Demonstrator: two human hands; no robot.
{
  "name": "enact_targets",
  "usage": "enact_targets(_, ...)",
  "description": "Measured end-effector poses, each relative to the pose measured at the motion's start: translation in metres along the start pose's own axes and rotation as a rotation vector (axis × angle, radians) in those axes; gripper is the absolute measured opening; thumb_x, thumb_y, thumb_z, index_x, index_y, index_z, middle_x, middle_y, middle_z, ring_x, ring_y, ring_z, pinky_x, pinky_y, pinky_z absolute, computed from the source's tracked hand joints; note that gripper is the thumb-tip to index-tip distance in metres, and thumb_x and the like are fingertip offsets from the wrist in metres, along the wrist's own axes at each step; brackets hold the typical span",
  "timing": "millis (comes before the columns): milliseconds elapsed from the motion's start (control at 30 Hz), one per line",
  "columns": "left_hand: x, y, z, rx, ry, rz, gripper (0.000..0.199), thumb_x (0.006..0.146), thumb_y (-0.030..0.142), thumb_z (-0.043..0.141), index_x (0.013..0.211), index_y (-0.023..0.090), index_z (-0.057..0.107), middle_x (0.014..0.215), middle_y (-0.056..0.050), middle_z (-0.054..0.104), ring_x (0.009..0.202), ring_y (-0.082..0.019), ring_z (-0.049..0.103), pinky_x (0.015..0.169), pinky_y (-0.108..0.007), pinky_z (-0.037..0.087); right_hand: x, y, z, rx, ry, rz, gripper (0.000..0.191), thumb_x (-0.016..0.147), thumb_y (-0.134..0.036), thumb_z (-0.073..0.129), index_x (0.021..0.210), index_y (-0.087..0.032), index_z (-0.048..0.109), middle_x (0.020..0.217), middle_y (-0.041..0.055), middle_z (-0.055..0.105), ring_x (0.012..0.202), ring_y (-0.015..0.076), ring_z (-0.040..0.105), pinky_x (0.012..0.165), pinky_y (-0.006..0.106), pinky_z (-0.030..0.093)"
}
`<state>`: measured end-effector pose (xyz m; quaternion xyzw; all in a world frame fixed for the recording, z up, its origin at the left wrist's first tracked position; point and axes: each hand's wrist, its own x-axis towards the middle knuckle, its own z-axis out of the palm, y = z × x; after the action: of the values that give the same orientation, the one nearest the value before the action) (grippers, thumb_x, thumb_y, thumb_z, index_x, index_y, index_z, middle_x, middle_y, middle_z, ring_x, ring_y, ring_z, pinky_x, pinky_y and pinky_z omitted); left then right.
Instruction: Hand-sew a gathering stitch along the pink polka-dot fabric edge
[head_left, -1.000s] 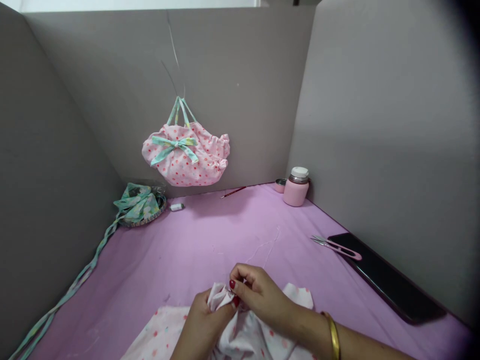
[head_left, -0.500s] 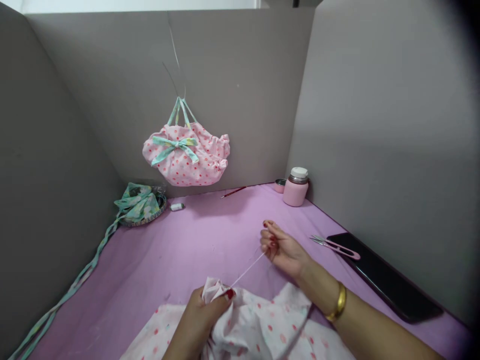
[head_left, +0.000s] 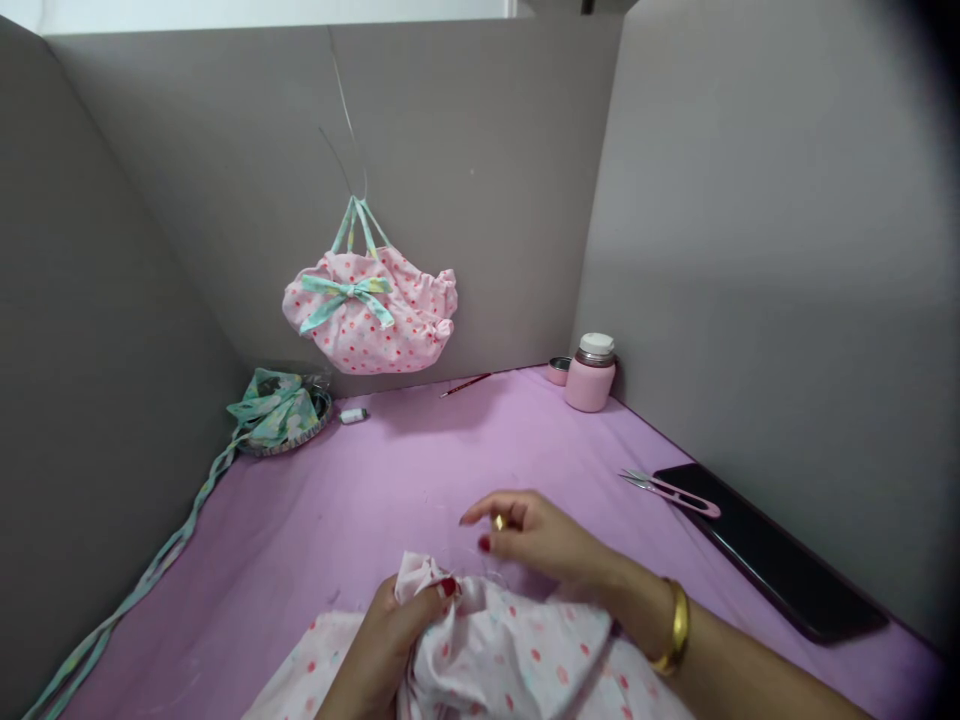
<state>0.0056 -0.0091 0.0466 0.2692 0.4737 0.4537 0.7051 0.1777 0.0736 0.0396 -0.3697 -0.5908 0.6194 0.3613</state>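
Observation:
White fabric with pink and red dots (head_left: 540,650) lies gathered at the front edge of the table. My left hand (head_left: 397,640) is closed on it, with the thumb pressed on a bunched fold. To the right and slightly above that fold, my right hand (head_left: 525,530) hovers with thumb and forefinger apart. A ring and a gold bangle are on that hand and wrist. Faint loops of thread (head_left: 491,575) show between the hands. I cannot make out a needle.
A dotted pink garment (head_left: 375,315) hangs on the grey partition (head_left: 510,120). Around the purple cloth are a basket with green fabric (head_left: 281,410), a thread spool (head_left: 353,415), a red pencil (head_left: 465,385), a pink jar (head_left: 590,375), snips (head_left: 675,495) and a black tray-like object (head_left: 772,555).
My right hand has moved left and down toward the fabric, and its fingers have spread. The thread that was pulled taut is now slack. My left hand keeps its hold.

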Motion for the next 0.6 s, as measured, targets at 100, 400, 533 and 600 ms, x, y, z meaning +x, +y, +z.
enact_targets(100, 0.002, -0.003, -0.001, 0.009, 0.015, 0.022, 0.017, 0.065, 0.026, 0.07, 0.068, 0.012, 0.059, 0.059, -0.001, 0.057, 0.056, -0.014, 0.053, 0.057, -0.023, 0.04, -0.011, 0.004, 0.022, -0.12, -0.234, 0.039, 0.02, 0.072, -0.029, 0.067, 0.087, -0.015, 0.068, 0.05, -0.0076, 0.037, 0.045, 0.0051, 0.029, 0.043, 0.019, 0.021)
enact_targets(400, 0.006, -0.005, -0.007, 0.027, -0.005, -0.047, 0.023, 0.063, 0.03, 0.072, 0.062, 0.014, 0.056, 0.056, -0.004, 0.06, 0.054, -0.017, 0.057, 0.055, -0.026, 0.042, 0.01, 0.004, -0.012, -0.023, 0.297, -0.078, 0.025, 0.067, -0.039, 0.065, 0.07, -0.015, 0.06, 0.057, -0.0038, 0.049, 0.044, 0.006, 0.029, 0.043, 0.02, 0.022)
enact_targets(533, 0.004, -0.003, -0.006, 0.001, -0.029, -0.036, 0.021, 0.064, 0.03, 0.071, 0.064, 0.013, 0.059, 0.055, -0.005, 0.06, 0.052, -0.017, 0.057, 0.056, -0.028, 0.045, 0.022, 0.013, -0.055, -0.072, 0.59, -0.156, 0.027, 0.068, -0.042, 0.06, 0.076, -0.017, 0.056, 0.058, -0.004, 0.047, 0.047, 0.0086, 0.031, 0.046, 0.022, 0.022)
enact_targets(600, 0.005, -0.004, -0.007, -0.011, -0.012, -0.046, 0.022, 0.063, 0.03, 0.072, 0.063, 0.013, 0.058, 0.056, -0.004, 0.06, 0.054, -0.017, 0.057, 0.055, -0.026, 0.044, 0.025, 0.017, -0.079, -0.12, 0.715, -0.189, 0.026, 0.068, -0.041, 0.06, 0.077, -0.017, 0.055, 0.058, -0.0039, 0.046, 0.049, 0.0102, 0.033, 0.048, 0.024, 0.022)
